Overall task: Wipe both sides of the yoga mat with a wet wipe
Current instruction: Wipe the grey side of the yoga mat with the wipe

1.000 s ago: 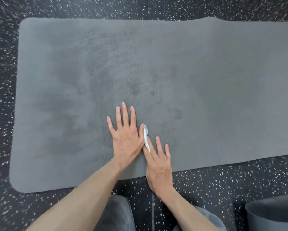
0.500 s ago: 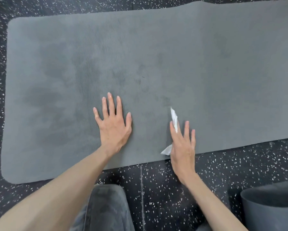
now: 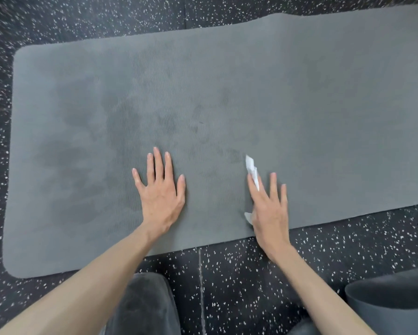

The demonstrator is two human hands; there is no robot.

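Note:
A grey yoga mat (image 3: 299, 97) lies flat on the floor, with darker damp patches across its left and middle parts. My left hand (image 3: 161, 189) rests palm down on the mat near its front edge, fingers straight and spread. My right hand (image 3: 269, 209) lies flat to the right of it, fingers straight, pressing a white wet wipe (image 3: 251, 169) onto the mat. The wipe sticks out past the index finger and also below the thumb side; most of it is hidden under the palm.
Black rubber floor (image 3: 227, 274) with white speckles surrounds the mat. A rolled or curled dark grey mat end (image 3: 391, 293) sits at the bottom right. My knee in dark grey trousers (image 3: 142, 305) is at the bottom centre.
My right hand slid the wipe rightward away from my left hand along the mat's front part, then held about there. The left hand stayed planted. The view shifted slightly.

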